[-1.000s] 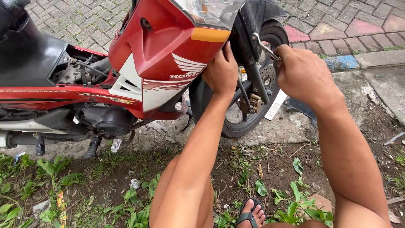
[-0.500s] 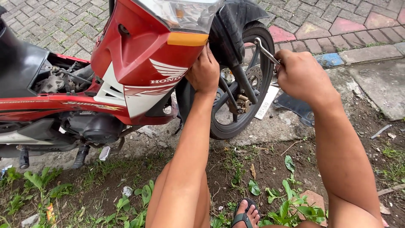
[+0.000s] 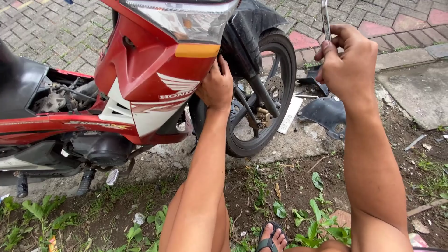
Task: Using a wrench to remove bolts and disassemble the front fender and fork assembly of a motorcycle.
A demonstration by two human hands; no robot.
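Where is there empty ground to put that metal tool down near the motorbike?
The bare concrete slab right of the right hand, which holds the metal tool, looks free. So does the pale ground between the front wheel and the dirt. It is crowded behind the wheel, where a black panel and a white plate lie. The left hand grips the red fairing.

Motorcycle (image 3: pixel 140 93) cut off by my top and left edges: rear half, handlebars and top of the headlight out of frame. Left hand (image 3: pixel 215 88) has its fingertips tucked behind the red front fairing (image 3: pixel 149 70); I can't see what they touch there. Metal wrench (image 3: pixel 325 18) in the right hand (image 3: pixel 347 65): its upper end runs off the top edge and its lower part is buried in the fist, so the head type is unclear. Dark plastic panel (image 3: pixel 324 112) on the ground partly hidden behind my right forearm. White plate (image 3: pixel 289 114) by the wheel too small to read. My foot in a sandal (image 3: pixel 273 240) cut by the bottom edge.
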